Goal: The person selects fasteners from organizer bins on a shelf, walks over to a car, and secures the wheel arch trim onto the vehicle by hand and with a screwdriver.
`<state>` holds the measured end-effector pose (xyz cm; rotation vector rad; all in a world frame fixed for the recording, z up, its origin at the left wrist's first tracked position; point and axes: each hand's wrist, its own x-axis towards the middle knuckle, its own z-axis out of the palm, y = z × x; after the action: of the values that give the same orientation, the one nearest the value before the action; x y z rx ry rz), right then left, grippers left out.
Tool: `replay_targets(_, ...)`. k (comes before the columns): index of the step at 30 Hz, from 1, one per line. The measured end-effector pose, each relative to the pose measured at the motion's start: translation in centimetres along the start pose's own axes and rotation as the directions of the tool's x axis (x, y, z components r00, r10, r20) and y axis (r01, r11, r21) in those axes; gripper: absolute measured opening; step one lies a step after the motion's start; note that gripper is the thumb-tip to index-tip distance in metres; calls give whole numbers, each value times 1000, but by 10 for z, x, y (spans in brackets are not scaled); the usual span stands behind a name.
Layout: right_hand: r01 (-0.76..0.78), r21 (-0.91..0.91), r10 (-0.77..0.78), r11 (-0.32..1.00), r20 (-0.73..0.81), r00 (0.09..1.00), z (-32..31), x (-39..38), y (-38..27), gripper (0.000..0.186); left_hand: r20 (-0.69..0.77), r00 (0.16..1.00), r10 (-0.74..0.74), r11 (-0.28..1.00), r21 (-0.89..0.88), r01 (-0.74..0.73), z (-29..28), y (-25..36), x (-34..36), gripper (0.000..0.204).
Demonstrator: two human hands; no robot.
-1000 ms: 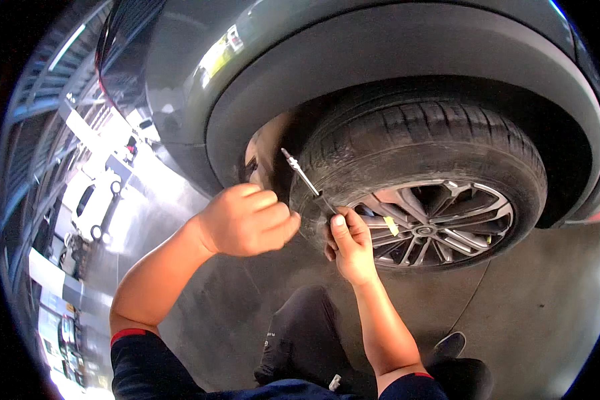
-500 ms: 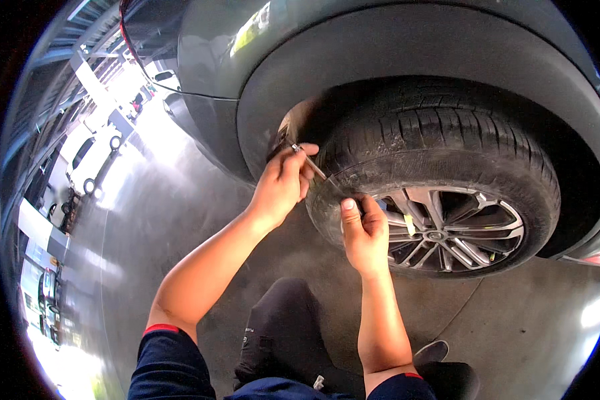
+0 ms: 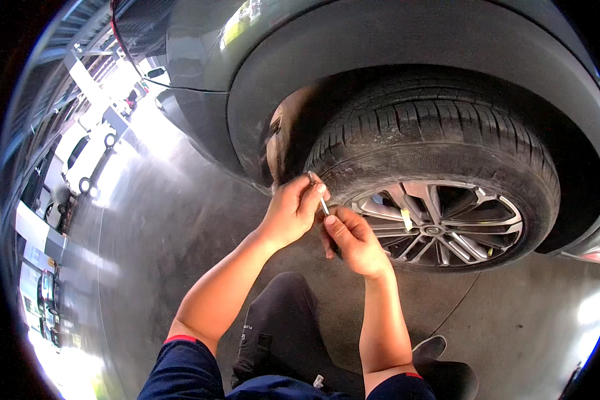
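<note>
In the head view, the left hand (image 3: 292, 212) is curling its fingers nearly closed, thumb and forefinger pinching the upper end of a slim tool (image 3: 325, 207) with a shiny metal shaft. The right hand (image 3: 359, 245) is clasping the lower end of the same tool, its thumb lying along the top and its fingers wrapping underneath, so the grip is hiding most of that end. The tool is slanting between the two hands, its upper end leaning toward the person's left, and a short stretch of bare shaft is showing between them. The left hand's fingers are covering part of the upper end, so its exact shape is staying unclear.

Both hands are sitting in front of the left edge of a tire (image 3: 440, 127), the right hand overlapping the edge of the spoked wheel (image 3: 433, 231) in the picture. A yellow strip (image 3: 407, 220) is showing on the wheel among the spokes. Above, the broad dark wheel arch (image 3: 327, 50) of a grey car is curving over the tire, and a gap with a lighter brownish surface (image 3: 281, 137) is opening at the arch's left, beyond the left hand. Below, a dark-trousered leg (image 3: 283, 320) is bending over the grey floor (image 3: 167, 220), and a shoe (image 3: 431, 348) is resting under the wheel's lower edge. A white vehicle (image 3: 90, 157) is standing far off at the left.
</note>
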<state>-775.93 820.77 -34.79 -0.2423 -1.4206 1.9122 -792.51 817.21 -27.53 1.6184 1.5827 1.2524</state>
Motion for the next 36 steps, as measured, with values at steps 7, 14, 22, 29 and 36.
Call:
replay_targets(7,-104,110,85,988,160,983,-10,-9,58,27,-200,955,221,858,506,-93,6,-41,-33,37)
replay_targets(14,-340,177,295,924,239,925,-16,-32,118,29,-399,900,173,823,561,90,39,-127,-85,33)
replay_targets(22,-740,-624,615,253,-486,621,-75,-142,260,36,-197,932,-304,871,339,356,-51,-159,-96,46)
replay_targets(29,-758,-643,581,-112,-661,475,-71,-168,285,44,-12,844,-536,836,-148,529,-32,-164,-151,39)
replay_targets(36,-118,-5,117,993,-135,984,27,2,79,16,-18,952,-304,873,-406,271,3,-131,-102,52)
